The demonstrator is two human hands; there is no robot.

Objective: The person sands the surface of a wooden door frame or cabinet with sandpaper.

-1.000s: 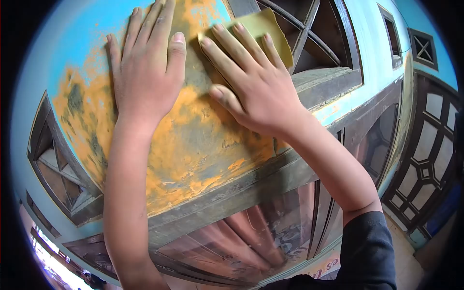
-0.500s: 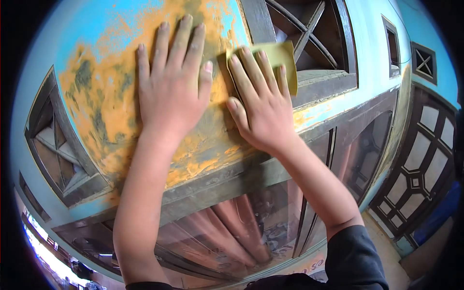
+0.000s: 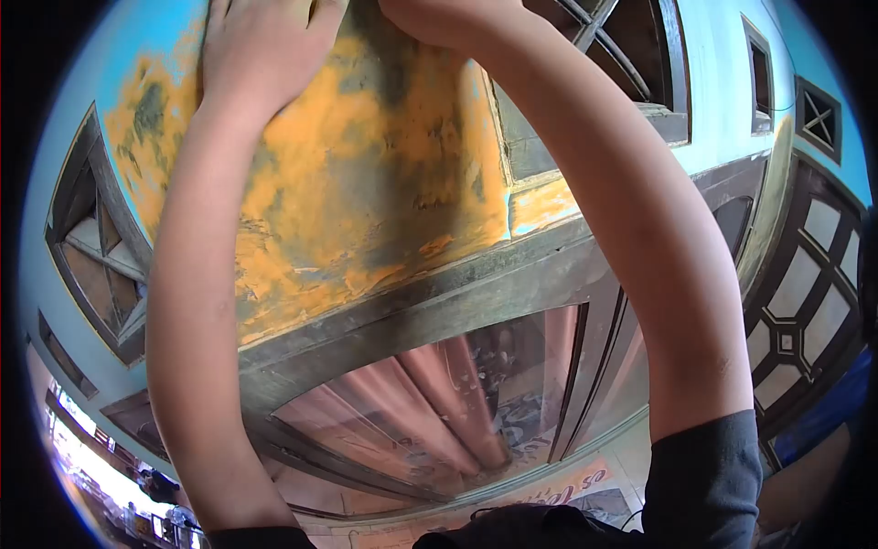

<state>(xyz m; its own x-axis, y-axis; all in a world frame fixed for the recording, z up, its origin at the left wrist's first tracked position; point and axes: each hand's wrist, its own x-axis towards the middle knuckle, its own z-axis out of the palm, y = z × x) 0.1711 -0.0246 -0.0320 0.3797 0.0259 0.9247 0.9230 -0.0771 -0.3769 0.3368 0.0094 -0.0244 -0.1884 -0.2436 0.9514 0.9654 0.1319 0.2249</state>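
My left hand (image 3: 263, 55) lies against the wall at the top edge of the view, its thumb spread from the rest; the fingertips are cut off by the frame. Further right, my right hand (image 3: 448, 20) is high on the same wall. Only its heel and wrist area show, so its fingers and anything under them are out of sight. Between and below the hands is a wall panel (image 3: 366, 192) with patchy orange and grey-brown areas, and blue paint (image 3: 155, 27) remains at its upper left.
A dark wooden ledge (image 3: 430, 293) runs beneath the panel, above a glass window (image 3: 402, 412) with pinkish curtains behind it. Cross-barred vent frames stand at left (image 3: 101, 247) and upper right (image 3: 672, 123). A panelled door (image 3: 796, 284) is at far right.
Both hands have moved up the wall, partly out of view. The yellowish sheet of sandpaper that lay under my right hand no longer shows. The view has shifted slightly.
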